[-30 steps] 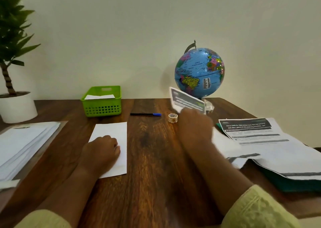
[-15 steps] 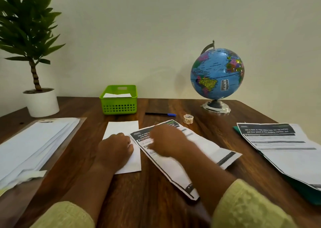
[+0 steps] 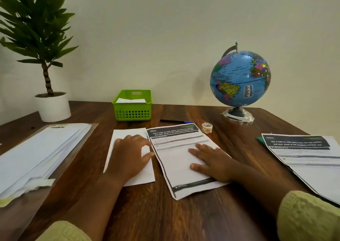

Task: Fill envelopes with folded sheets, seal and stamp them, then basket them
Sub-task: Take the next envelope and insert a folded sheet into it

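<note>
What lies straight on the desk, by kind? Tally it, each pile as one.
Piles: 2, envelopes, sheets
Single papers: 2, envelope, sheet
Basket: 1
Pen: 1
Tape: 1
Globe: 1
Plant: 1
Total: 9

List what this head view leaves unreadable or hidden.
Head view only:
- Green basket: its wall hides all but the top of a white paper inside.
- Printed sheet: body text too small; right hand covers part.
- Envelope: blurred left hand covers its middle.
- Sheet stack at right: cut by frame edge.
</note>
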### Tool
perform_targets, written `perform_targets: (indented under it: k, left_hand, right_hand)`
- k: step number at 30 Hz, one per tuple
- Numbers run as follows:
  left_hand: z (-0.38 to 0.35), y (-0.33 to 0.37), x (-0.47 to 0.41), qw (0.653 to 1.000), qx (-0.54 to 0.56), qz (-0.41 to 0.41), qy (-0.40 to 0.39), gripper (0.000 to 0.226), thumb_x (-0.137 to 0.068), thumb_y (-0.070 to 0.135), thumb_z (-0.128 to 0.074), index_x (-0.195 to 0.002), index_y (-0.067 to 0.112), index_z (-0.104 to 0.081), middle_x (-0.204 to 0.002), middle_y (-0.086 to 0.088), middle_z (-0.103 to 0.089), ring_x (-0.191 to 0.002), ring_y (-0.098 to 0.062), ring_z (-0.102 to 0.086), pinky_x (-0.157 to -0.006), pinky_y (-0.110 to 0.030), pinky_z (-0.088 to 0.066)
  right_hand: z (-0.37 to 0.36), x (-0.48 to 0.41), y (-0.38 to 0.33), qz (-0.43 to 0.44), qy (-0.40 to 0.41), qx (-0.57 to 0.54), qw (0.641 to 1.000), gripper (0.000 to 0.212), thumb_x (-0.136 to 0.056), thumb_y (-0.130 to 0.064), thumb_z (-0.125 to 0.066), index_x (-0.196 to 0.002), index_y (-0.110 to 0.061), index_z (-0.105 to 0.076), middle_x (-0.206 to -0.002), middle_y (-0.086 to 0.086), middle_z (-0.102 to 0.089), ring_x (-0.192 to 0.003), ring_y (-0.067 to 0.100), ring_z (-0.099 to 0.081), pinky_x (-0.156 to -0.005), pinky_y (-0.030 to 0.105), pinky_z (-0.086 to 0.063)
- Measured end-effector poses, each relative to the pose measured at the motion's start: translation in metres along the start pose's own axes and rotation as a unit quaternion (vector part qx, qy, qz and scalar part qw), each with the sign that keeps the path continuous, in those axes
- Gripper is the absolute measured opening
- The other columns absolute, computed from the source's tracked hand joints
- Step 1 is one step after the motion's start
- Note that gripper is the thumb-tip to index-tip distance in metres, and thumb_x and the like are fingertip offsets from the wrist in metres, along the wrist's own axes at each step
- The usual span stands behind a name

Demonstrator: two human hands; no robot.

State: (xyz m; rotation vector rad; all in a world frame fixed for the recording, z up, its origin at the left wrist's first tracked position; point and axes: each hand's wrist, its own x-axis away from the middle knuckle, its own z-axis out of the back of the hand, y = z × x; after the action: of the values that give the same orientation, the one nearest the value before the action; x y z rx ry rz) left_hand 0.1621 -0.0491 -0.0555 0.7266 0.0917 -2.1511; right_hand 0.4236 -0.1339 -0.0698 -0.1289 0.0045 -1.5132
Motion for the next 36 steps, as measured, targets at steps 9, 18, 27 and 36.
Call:
perform_targets:
  k: [9, 18, 27, 36]
  left_hand:
    - [0.006, 0.012, 0.006, 0.913, 0.229, -0.120, -0.314, 0.056, -0.053, 0.056, -0.081, -0.105, 0.051, -0.062, -0.125, 0.034, -0.042, -0.119, 0.014, -0.033, -0.098, -0.012, -0.028]
    - [-0.002, 0.014, 0.006, 0.957, 0.172, -0.162, -0.166, 0.026, -0.075, 0.033, -0.071, -0.101, 0.032, -0.069, -0.102, 0.020, -0.068, -0.091, 0.005, -0.060, -0.081, -0.011, -0.049]
    - [-0.014, 0.005, -0.003, 0.960, 0.267, 0.038, -0.071, 0.049, -0.078, 0.027, -0.072, -0.117, 0.035, -0.045, -0.112, 0.014, -0.052, -0.089, -0.008, -0.058, -0.064, -0.004, -0.045]
    - [-0.016, 0.001, 0.001, 0.986, 0.092, -0.066, -0.125, 0.035, -0.078, 0.054, -0.062, -0.108, 0.036, -0.065, -0.119, 0.018, -0.060, -0.104, -0.001, -0.052, -0.096, -0.026, -0.043]
  right_hand:
    - [-0.003, -0.022, -0.008, -0.012, 0.039, -0.054, 0.998, 0.069, -0.086, -0.067, -0.030, -0.146, -0.034, -0.017, -0.158, -0.004, -0.008, -0.145, 0.017, -0.008, -0.117, 0.044, -0.007]
    - [0.025, 0.003, 0.016, -0.014, 0.160, -0.291, 0.943, 0.025, -0.087, -0.030, -0.060, -0.110, -0.025, -0.067, -0.113, -0.008, -0.066, -0.098, 0.003, -0.058, -0.079, 0.009, -0.040]
    - [0.037, 0.013, 0.021, -0.075, 0.337, -0.426, 0.836, 0.018, -0.091, -0.034, -0.049, -0.102, -0.030, -0.063, -0.108, -0.008, -0.065, -0.098, 0.013, -0.060, -0.082, 0.025, -0.050]
    - [0.022, 0.003, 0.018, 0.042, 0.096, -0.119, 0.987, 0.025, -0.083, -0.040, -0.064, -0.107, -0.033, -0.066, -0.118, -0.015, -0.061, -0.106, -0.002, -0.049, -0.093, 0.014, -0.035]
